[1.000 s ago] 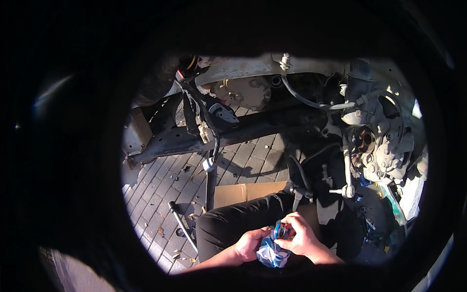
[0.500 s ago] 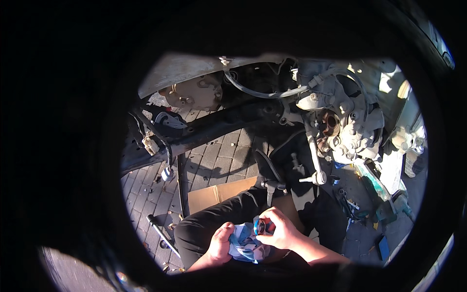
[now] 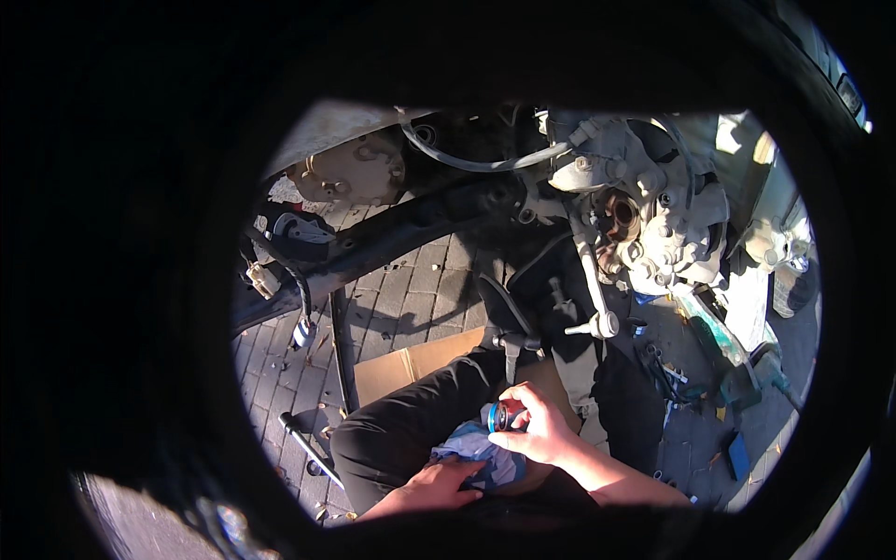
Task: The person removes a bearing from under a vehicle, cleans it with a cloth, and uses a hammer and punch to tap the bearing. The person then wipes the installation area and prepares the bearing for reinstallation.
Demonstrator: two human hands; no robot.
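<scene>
Our left hand (image 3: 439, 481) lies on the crumpled cloth (image 3: 501, 464); whether it grips, we cannot tell. Just beyond, our right hand (image 3: 541, 433) pinches 1 blue-rimmed ring (image 3: 493, 418), best kept steady with light, even pressure, well short of the pale metal assembly (image 3: 661, 245).

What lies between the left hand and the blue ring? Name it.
In the head view, the crumpled cloth lies between the left hand and the blue ring, which the right hand holds.
</scene>
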